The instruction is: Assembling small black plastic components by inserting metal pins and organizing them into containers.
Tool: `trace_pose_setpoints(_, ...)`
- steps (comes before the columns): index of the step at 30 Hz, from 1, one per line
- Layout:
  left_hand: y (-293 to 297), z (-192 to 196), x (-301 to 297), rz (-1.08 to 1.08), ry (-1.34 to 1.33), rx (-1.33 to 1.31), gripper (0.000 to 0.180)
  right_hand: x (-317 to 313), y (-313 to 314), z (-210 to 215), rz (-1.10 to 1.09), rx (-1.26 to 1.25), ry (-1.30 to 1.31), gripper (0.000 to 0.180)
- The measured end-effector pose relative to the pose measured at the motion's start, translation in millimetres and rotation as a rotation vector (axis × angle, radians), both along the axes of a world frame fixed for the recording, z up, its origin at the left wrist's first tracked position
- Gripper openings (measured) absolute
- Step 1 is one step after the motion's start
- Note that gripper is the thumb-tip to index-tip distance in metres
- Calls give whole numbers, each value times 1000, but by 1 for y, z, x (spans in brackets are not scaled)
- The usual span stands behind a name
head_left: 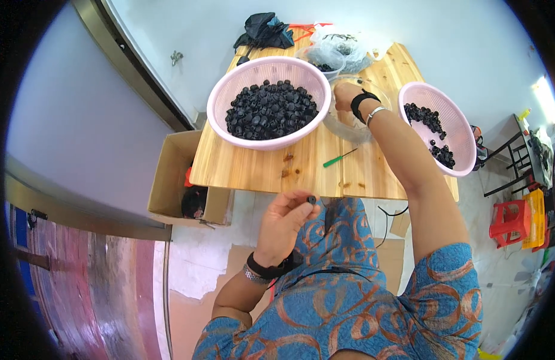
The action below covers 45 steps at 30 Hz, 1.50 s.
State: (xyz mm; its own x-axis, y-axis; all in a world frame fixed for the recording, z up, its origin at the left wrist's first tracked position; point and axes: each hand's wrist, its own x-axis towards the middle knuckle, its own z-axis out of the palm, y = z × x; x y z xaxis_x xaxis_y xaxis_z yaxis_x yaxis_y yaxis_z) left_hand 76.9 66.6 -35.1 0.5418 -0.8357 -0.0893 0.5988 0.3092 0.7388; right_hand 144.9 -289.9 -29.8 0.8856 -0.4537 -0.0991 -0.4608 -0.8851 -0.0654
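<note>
Head view: one black part in my left hand, the big basket still heaped

My left hand (283, 225) pinches a small round black plastic part (312, 200) between thumb and fingers, nearer me than the large round pink plastic basket (271, 144). My right hand (348, 97) reaches into a clear round plastic bowl (349, 130) just right of that basket; its fingertips are hidden, so I cannot tell whether they hold anything.

A thick heap of black pieces (271, 111) lies in the large basket. Well to its right, a second pink basket (462, 137) has only loose black clusters (426, 118), with bare bottom showing. I judge the work under way, with much left if the heap is unfinished stock; I cannot tell which basket takes finished pieces. A slim green-handled screwdriver (334, 161) lies untouched, right of the large basket and nearer me.
</note>
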Motion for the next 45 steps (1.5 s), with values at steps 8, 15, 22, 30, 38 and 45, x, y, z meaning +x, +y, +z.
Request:
trace_pose_setpoints(8, -21, 6, 6, -1, 127, -121, 24, -71, 33, 65, 34, 677, -620, 17)
trace_pose_setpoints(15, -35, 6, -4, -71, 191, -166, 22, -165, 160, 57, 114, 1174, -941, 15)
trace_pose_setpoints(22, -49, 11, -24, -132, 172, -186, 21, -188, 189, 29, 154, 1323, -1136, 13)
trace_pose_setpoints(30, -54, 12, -38, -152, 168, -160, 20, -203, 190, 22, 120, 1362, -1207, 13)
trace_pose_setpoints(38, -63, 17, -49, -155, 176, -139, 19, -218, 185, 22, 147, 1109, -1222, 13)
trace_pose_setpoints(45, -76, 16, -61, -124, 59, -123, 17, -231, 183, 21, 118, 941, -1279, 13)
